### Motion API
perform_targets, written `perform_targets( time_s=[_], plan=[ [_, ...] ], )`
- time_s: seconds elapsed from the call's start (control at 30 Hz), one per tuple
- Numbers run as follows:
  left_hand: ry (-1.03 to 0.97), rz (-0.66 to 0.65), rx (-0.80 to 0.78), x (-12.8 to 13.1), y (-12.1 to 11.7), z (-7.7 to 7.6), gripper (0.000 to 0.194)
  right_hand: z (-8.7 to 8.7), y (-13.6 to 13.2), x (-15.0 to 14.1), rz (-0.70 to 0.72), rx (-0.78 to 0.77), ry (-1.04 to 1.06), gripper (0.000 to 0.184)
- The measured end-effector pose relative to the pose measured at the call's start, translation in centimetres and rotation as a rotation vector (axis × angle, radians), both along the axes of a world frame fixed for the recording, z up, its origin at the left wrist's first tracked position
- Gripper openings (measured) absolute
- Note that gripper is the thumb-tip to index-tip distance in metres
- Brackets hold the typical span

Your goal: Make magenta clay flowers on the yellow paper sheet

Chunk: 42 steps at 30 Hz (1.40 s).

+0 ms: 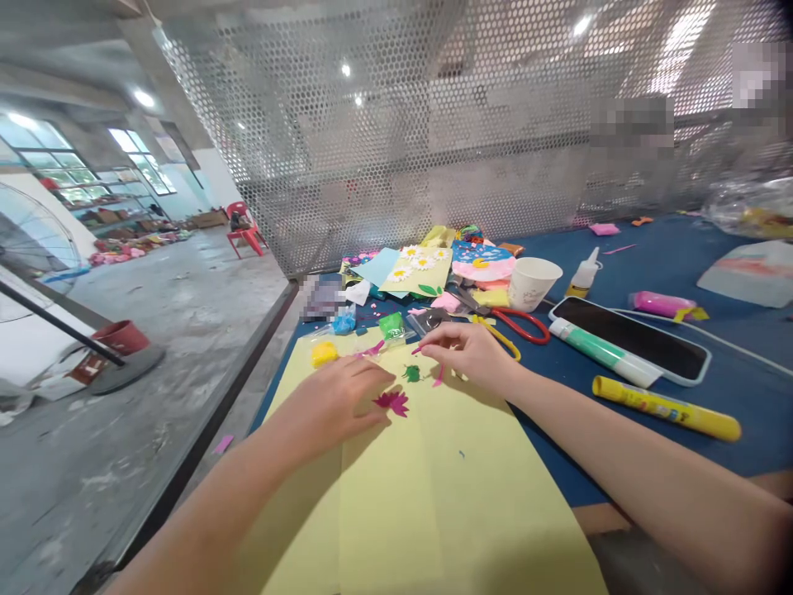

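A large sheet of pale yellow paper [390,512] lies under both hands. My left hand [334,401] rests on it with fingers stretched out, beside a magenta paper flower shape [393,402]. Between thumb and forefinger, my right hand [467,351] pinches a small magenta strip [417,350]. Just left of that hand is a green frog-like shape [412,373], and a pink strip [439,378] lies below the fingers. Bags of yellow clay [324,354] and green clay [391,326] sit at the sheet's far edge.
Beyond my right hand lie red-handled scissors [520,324], a paper cup [534,283] and a glue bottle [583,274]. A phone [632,337], a glue stick [604,354] and a yellow tube [666,408] are to the right. Craft cards [418,268] pile before the perforated metal screen [396,149].
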<state>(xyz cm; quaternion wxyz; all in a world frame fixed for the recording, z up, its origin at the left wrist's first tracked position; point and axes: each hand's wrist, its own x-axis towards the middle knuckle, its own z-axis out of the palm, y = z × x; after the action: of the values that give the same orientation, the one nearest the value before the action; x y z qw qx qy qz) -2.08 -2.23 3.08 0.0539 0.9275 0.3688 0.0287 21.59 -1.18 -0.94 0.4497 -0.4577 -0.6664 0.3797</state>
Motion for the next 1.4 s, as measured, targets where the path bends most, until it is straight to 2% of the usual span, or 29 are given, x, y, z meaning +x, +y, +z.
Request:
perform_targets(
  time_s=[0.13, 0.27, 0.47, 0.53, 0.63, 0.7, 0.93, 1.13, 1.23, 1.4],
  plan=[
    [-0.02, 0.016, -0.149, 1.4, 0.2, -0.3, 0.024, -0.1, 0.0, 0.0, -0.007, 0.006, -0.02, 0.023],
    [-0.009, 0.086, -0.198, 2.5, 0.1, -0.2, 0.02, 0.0, 0.2, 0.3, -0.001, 0.032, -0.005, 0.022],
    [-0.044, 0.164, -0.175, 2.5, -0.2, 0.1, 0.038, 0.4, -0.2, 0.2, 0.005, 0.029, -0.025, 0.02],
    [-0.076, 0.137, -0.17, 2.0, -0.1, -0.1, 0.041, 0.4, -0.4, 0.1, 0.038, 0.03, -0.061, 0.018],
    [-0.169, 0.008, -0.173, 1.2, 0.0, -0.8, 0.028, 0.4, -0.7, 0.0, 0.093, 0.022, -0.112, 0.019],
    [-0.206, -0.056, -0.153, 1.1, 0.1, -1.4, 0.024, 0.3, -0.7, -0.1, 0.077, 0.03, -0.128, 0.018],
    [-0.271, -0.033, -0.054, 2.3, -0.2, -2.8, 0.008, 0.3, -0.7, -0.1, 0.037, 0.013, -0.08, 0.018],
    [-0.295, 0.018, -0.002, 2.6, -0.8, -3.1, 0.014, 0.2, -0.6, 0.0, 0.036, 0.027, -0.076, 0.018],
    [-0.325, -0.071, -0.051, 1.9, -0.6, -2.8, 0.013, 0.2, -0.7, 0.0, 0.047, 0.051, -0.141, 0.017],
    [-0.314, -0.217, -0.036, 0.6, 0.2, -2.3, 0.03, 0.1, -1.2, -0.1, 0.038, 0.116, -0.34, 0.016]
  ],
)
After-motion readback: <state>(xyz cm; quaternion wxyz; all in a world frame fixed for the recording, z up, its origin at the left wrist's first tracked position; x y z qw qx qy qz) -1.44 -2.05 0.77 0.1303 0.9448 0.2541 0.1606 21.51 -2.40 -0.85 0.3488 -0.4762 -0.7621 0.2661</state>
